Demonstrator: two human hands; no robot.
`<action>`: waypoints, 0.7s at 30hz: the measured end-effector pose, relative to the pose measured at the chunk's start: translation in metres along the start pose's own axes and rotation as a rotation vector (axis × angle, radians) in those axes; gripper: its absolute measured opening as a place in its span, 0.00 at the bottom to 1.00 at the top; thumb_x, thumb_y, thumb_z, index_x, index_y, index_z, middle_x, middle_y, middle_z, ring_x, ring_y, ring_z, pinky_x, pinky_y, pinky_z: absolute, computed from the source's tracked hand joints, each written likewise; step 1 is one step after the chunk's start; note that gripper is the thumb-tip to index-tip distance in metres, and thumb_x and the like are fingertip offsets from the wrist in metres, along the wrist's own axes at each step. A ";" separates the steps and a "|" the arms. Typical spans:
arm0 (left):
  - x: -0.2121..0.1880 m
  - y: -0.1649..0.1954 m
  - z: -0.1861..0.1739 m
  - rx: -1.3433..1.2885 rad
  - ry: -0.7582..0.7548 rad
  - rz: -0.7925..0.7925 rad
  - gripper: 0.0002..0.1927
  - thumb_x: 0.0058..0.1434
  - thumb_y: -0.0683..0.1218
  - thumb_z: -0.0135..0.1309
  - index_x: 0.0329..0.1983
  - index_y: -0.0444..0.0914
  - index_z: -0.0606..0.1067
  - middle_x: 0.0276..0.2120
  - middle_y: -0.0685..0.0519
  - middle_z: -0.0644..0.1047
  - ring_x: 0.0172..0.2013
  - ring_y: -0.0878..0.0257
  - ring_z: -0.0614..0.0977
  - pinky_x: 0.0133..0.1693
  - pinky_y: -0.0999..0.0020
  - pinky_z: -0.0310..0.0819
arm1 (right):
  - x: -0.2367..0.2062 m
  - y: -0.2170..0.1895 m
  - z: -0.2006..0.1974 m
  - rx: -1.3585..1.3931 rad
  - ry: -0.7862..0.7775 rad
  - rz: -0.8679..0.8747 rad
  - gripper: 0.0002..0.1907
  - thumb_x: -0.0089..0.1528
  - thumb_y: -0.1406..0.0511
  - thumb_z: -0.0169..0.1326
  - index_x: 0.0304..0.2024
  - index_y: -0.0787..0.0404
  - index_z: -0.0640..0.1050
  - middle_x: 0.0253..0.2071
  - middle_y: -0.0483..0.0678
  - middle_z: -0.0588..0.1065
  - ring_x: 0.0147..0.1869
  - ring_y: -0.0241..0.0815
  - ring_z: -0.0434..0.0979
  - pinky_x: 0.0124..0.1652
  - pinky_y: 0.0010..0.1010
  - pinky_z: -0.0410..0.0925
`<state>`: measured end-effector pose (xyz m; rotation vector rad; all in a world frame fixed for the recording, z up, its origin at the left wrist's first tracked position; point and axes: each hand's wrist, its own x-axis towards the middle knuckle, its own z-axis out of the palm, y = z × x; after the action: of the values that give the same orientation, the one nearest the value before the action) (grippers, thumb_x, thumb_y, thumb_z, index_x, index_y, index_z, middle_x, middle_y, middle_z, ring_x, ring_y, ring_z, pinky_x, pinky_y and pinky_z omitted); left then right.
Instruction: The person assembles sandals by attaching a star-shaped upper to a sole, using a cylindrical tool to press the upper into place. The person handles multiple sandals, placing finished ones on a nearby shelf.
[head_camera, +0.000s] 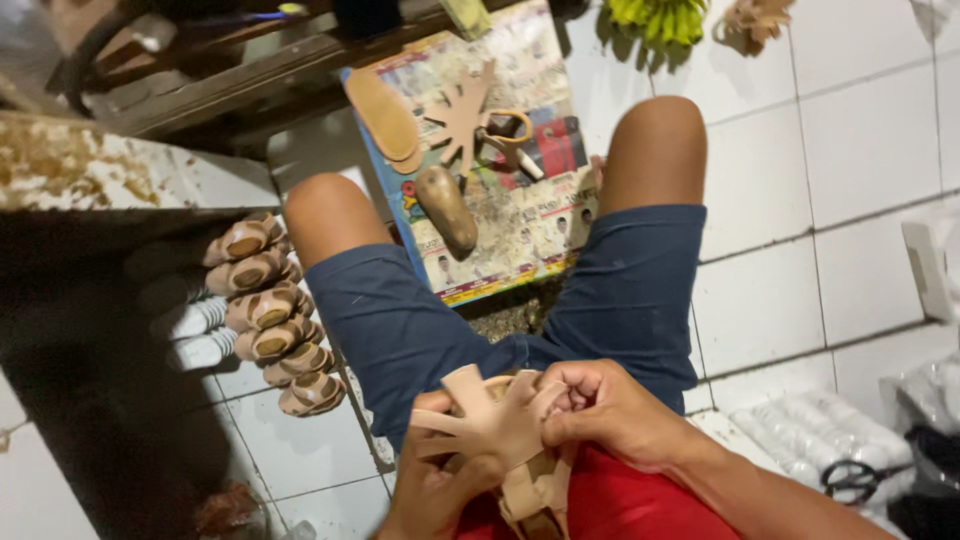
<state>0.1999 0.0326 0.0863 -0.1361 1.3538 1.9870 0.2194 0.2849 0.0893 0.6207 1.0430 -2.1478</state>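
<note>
Both hands are clamped on a tan strappy upper piece, held right over the lap against the blue shorts and red shirt. It's a flat, pale beige cutout with several strap fingers fanning out like a star, looks like thin leather or foam, and part of it curls down below the grip. The left hand pinches it from underneath, thumb across one strap. The right hand is closed in a fist on the straps at its upper right edge.

Further out past the grip, on a printed sheet on the floor, lie another star cutout, a tan insole, scissors and a wooden shoe last. Off to the left of the hands sits a row of finished sandals.
</note>
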 end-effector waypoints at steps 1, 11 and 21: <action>-0.002 -0.004 0.000 -0.123 0.032 -0.043 0.40 0.51 0.45 0.70 0.62 0.33 0.62 0.56 0.41 0.74 0.55 0.54 0.78 0.57 0.55 0.74 | -0.001 0.003 -0.002 0.019 0.019 0.007 0.09 0.57 0.70 0.66 0.37 0.68 0.80 0.30 0.45 0.78 0.30 0.30 0.76 0.33 0.25 0.72; -0.005 0.002 0.007 -0.265 0.074 -0.023 0.43 0.50 0.46 0.71 0.62 0.34 0.57 0.57 0.32 0.75 0.56 0.43 0.80 0.58 0.46 0.74 | -0.002 0.014 -0.006 0.005 0.095 0.036 0.05 0.57 0.70 0.66 0.33 0.65 0.83 0.28 0.42 0.77 0.29 0.28 0.72 0.29 0.22 0.65; -0.009 0.001 0.010 -0.321 0.068 -0.017 0.40 0.57 0.44 0.67 0.66 0.34 0.56 0.59 0.33 0.72 0.57 0.44 0.78 0.58 0.46 0.73 | -0.012 -0.016 0.001 -0.257 0.173 0.060 0.06 0.60 0.69 0.61 0.32 0.67 0.85 0.28 0.42 0.81 0.31 0.28 0.75 0.32 0.22 0.70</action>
<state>0.2086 0.0363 0.0951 -0.3648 1.0604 2.1901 0.2158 0.2961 0.1060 0.7131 1.3506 -1.8928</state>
